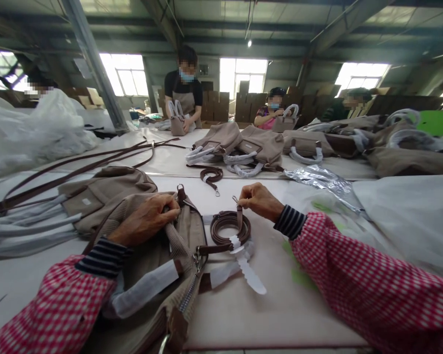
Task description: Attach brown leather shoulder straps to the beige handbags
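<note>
A taupe bag (pixel 136 268) with a zipper lies in front of me, its handle (pixel 147 292) wrapped in white material. My left hand (pixel 147 219) is closed on the bag's upper edge, beside a small leather tab with a metal ring (pixel 180 192). To the right of the bag, a brown strap (pixel 216 231) lies coiled, bound with a white band (pixel 251 275). One strap end joins the bag near the zipper. My right hand (pixel 260 200) pinches the strap's other end by its metal clasp, raised above the coil.
Another taupe bag (pixel 99 194) lies at the left, near long brown straps (pixel 77 164). A small coiled strap (pixel 211 175) and piled bags (pixel 258 142) are farther back. Plastic sheeting (pixel 409 211) covers the right side. People (pixel 184 91) work across the table.
</note>
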`<state>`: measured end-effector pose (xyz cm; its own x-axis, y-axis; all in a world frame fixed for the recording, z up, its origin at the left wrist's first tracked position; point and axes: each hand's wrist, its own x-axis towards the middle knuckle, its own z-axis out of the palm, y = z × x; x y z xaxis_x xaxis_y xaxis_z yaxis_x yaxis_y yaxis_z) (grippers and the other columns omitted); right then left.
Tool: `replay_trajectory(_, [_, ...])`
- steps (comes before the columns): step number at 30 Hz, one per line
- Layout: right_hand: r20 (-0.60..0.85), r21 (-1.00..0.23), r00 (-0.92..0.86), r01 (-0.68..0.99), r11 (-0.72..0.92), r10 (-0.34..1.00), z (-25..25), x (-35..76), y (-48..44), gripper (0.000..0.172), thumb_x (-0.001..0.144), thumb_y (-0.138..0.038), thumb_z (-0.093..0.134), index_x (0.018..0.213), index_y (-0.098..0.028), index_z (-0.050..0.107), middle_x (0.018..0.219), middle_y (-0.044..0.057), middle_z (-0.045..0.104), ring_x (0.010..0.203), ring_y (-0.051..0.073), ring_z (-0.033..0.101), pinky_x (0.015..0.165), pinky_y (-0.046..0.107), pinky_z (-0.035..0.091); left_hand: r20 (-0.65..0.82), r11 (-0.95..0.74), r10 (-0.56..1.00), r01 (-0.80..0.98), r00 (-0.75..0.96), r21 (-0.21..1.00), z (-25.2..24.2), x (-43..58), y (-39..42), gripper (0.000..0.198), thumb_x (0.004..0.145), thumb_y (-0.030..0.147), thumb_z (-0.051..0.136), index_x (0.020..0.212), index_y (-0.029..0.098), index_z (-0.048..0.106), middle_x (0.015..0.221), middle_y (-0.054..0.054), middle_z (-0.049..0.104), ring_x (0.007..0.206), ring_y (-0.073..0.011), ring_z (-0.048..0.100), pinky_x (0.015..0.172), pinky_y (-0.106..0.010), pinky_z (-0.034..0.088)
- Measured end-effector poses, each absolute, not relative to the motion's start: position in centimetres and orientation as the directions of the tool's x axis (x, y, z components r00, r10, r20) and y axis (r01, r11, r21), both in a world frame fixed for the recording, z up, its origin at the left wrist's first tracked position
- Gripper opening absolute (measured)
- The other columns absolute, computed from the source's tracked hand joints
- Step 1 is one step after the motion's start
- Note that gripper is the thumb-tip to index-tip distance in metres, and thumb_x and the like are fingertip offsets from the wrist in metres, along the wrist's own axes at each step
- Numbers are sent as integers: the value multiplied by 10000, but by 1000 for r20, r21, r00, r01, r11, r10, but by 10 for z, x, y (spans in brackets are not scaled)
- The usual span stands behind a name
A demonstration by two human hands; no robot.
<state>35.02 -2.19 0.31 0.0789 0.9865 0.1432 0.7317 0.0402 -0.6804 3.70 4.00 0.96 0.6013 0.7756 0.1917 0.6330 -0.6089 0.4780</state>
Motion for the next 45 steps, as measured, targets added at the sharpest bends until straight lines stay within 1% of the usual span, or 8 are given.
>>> replay_trajectory(3, [133, -782, 14, 615, 97, 991, 0, 362, -21, 120, 742, -250, 667, 711, -138, 696, 634, 13, 641, 610, 130, 541, 561, 244, 366, 187, -608, 774, 626, 605, 489, 8, 36, 41, 301, 852, 472, 519, 762, 201, 615, 820, -18, 640, 823, -203, 558, 761, -316, 407])
replay_trajectory(6, [168, -774, -21, 617, 145, 986, 6, 382, -26, 194, 723, -330, 701, 702, -138, 682, 625, -9, 596, 588, 112, 473, 556, 245, 341, 187, -607, 773, 621, 606, 496, 8, 36, 41, 294, 858, 464, 526, 764, 201, 617, 829, -23, 639, 826, -208, 562, 769, -325, 407])
replay_trajectory(9, [123, -749, -50, 651, 126, 991, 12, 399, -37, 225, 712, -360, 710, 684, -139, 676, 634, -8, 595, 621, 123, 489, 593, 259, 362, 185, -606, 773, 622, 606, 495, 9, 36, 40, 300, 860, 468, 524, 763, 199, 616, 829, -29, 639, 825, -215, 564, 769, -335, 406])
replay_trajectory(15, [32, -743, -42, 667, 52, 999, 18, 404, -75, 193, 703, -323, 690, 631, -148, 653, 609, -14, 563, 625, 128, 479, 598, 271, 344, 171, -605, 774, 632, 610, 484, 9, 36, 39, 316, 877, 477, 507, 790, 192, 613, 840, -31, 648, 822, -218, 567, 775, -341, 408])
replay_trajectory(22, [-173, -863, 49, 474, -175, 984, 9, 380, -102, 161, 612, -298, 669, 567, -146, 640, 540, -8, 550, 554, 109, 451, 540, 261, 309, 178, -600, 779, 635, 601, 486, 10, 35, 38, 288, 889, 449, 524, 804, 197, 636, 866, -42, 686, 855, -239, 594, 814, -353, 420])
replay_trajectory(30, [-222, -931, 186, 250, -265, 957, -3, 361, -91, 97, 552, -231, 645, 524, -139, 631, 523, 13, 580, 505, 97, 459, 462, 229, 272, 185, -601, 778, 626, 600, 497, 11, 35, 38, 237, 883, 395, 535, 794, 207, 650, 842, -39, 692, 808, -241, 600, 781, -358, 424])
replay_trajectory(37, [-272, -930, 261, 177, -323, 926, -7, 357, -86, 116, 583, -199, 649, 492, -154, 593, 542, 14, 593, 458, 84, 436, 405, 213, 229, 182, -596, 785, 641, 592, 484, 11, 34, 39, 255, 875, 423, 532, 798, 213, 655, 856, -41, 695, 826, -245, 608, 796, -360, 432])
replay_trajectory(45, [-255, -935, 238, 188, -301, 937, -5, 354, -92, 109, 615, -150, 641, 511, -134, 612, 519, 4, 585, 431, 72, 424, 392, 202, 246, 188, -592, 789, 640, 585, 490, 11, 36, 38, 279, 834, 462, 547, 773, 218, 668, 855, -61, 711, 826, -263, 614, 780, -375, 446])
